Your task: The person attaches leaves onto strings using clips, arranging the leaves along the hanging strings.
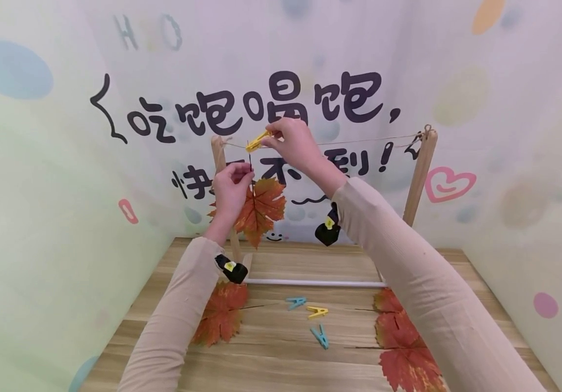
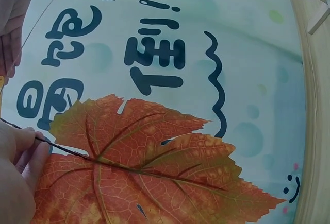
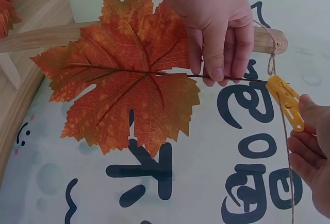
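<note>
My left hand [image 1: 231,188] pinches the dark stem of an orange-red artificial maple leaf [image 1: 262,209], which hangs below the fingers. Just above, my right hand [image 1: 293,142] grips a yellow clothespin [image 1: 257,141] by its handle end. In the right wrist view the clothespin's nose [image 3: 273,84] meets the stem tip and the thin twine [image 3: 286,157]. That twine runs between two wooden posts, close to the left post [image 1: 218,155]. The leaf [image 2: 149,167] spreads large in the left wrist view, its stem between thumb and fingertips.
On the wooden table [image 1: 281,359] lie two blue clothespins [image 1: 320,336] and a yellow clothespin [image 1: 317,312]. More leaves rest at the left [image 1: 222,316] and right [image 1: 403,343]. A white crossbar [image 1: 315,283] joins the frame low down; the right post [image 1: 419,179] stands behind the right forearm.
</note>
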